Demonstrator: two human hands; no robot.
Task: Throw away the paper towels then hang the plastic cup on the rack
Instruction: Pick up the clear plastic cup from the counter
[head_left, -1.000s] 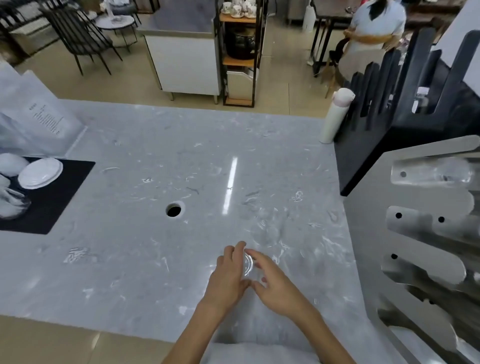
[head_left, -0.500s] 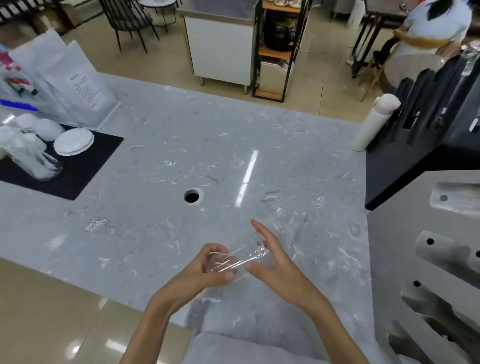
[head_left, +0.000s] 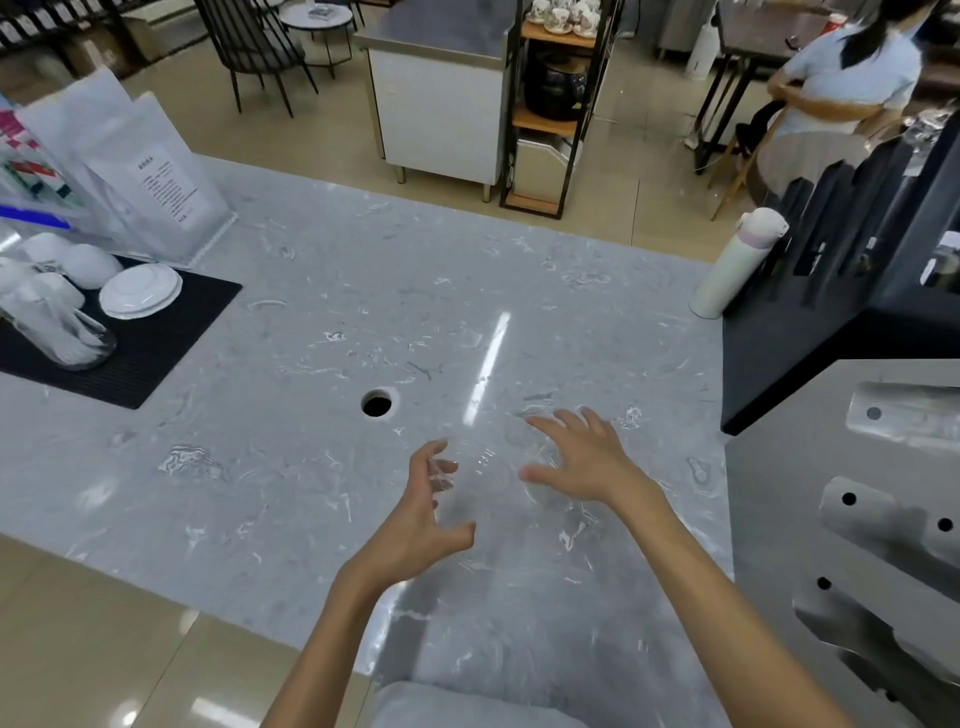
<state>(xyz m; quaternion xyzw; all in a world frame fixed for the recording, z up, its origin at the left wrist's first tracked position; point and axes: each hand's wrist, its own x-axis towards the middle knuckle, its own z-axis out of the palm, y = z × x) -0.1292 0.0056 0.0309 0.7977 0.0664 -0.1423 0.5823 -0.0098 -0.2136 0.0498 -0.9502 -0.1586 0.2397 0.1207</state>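
A clear plastic cup (head_left: 488, 475) lies tilted on its side between my two hands, low over the grey marble counter (head_left: 311, 493); it is blurred and I cannot tell whether it rests on the stone. My left hand (head_left: 423, 525) has its fingers spread, with the fingertips at the cup's rim. My right hand (head_left: 584, 460) is flat and spread just right of the cup, not gripping it. The grey metal rack (head_left: 883, 525) with pegs stands at the right edge. No paper towels are in view.
A round hole (head_left: 377, 403) opens in the counter left of my hands. A black mat (head_left: 156, 343) with white bowls and a glass jar sits far left. A white bottle (head_left: 732, 265) and a black rack (head_left: 852, 228) stand back right. A person sits beyond.
My hands held the cup between them half a second ago. Now both have spread apart and let go, and the cup sits loose between them.
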